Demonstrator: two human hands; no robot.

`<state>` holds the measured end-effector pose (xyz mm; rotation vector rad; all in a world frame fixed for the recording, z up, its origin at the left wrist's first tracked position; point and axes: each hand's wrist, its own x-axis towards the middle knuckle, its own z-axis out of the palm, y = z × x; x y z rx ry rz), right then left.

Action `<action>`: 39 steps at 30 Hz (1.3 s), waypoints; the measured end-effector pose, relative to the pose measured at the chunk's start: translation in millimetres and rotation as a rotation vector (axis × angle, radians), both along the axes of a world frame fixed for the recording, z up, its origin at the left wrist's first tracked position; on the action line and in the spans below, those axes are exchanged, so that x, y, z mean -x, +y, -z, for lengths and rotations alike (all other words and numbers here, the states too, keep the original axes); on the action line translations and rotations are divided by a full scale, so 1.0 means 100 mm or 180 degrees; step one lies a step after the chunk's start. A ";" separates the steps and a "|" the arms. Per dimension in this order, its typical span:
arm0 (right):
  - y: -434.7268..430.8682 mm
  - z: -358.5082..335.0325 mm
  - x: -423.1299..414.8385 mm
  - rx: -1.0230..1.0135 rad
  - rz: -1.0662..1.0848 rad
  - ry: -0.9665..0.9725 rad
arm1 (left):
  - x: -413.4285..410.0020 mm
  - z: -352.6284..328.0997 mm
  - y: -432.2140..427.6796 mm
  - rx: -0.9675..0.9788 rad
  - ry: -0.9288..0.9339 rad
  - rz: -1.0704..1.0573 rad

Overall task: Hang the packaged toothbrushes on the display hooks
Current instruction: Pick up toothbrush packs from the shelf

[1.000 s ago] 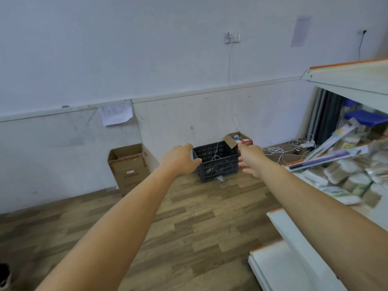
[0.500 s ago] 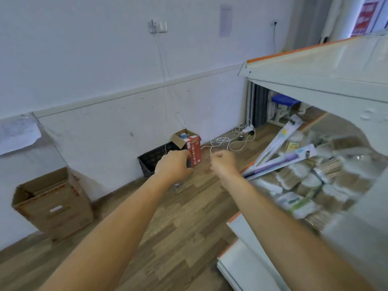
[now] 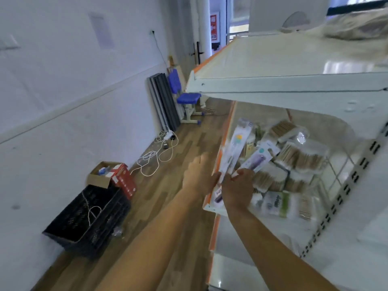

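1 white shelf [image 3: 294,59], wood floor [image 3: 184,143]

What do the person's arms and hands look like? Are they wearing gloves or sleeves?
The left arm and right arm are bare to the picture's edge, no sleeves showing. The left hand and right hand wear no gloves. I see no watch, bracelet or ring, though the left hand is blurred.

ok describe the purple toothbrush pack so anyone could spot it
On the white shelf unit, find the shelf heaped with cotton swab packs. Two long packs slant up there. The purple toothbrush pack has a purple centre; the paler pack is whitish.
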<state>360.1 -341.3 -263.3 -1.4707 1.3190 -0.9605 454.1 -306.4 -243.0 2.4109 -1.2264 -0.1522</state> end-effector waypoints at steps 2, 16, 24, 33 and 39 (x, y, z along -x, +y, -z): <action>0.01 0.03 -0.06 -0.0148 0.0332 -0.0005 | -0.06 0.05 -0.10 0.0092 0.0213 0.0225; -0.07 0.29 -0.11 -0.0345 0.0875 0.0338 | -0.08 0.35 -0.56 0.0363 0.1175 0.0769; -0.05 0.27 -0.16 -0.0202 0.0863 0.0148 | -0.16 0.37 -0.48 0.0763 0.0960 0.0730; 0.03 0.15 -0.21 0.0251 0.0796 -0.0449 | -0.15 0.20 -0.36 0.1143 0.1178 0.0734; 0.11 0.08 -0.30 0.0650 0.0798 -0.0874 | -0.26 0.12 -0.24 0.1250 0.1557 0.0783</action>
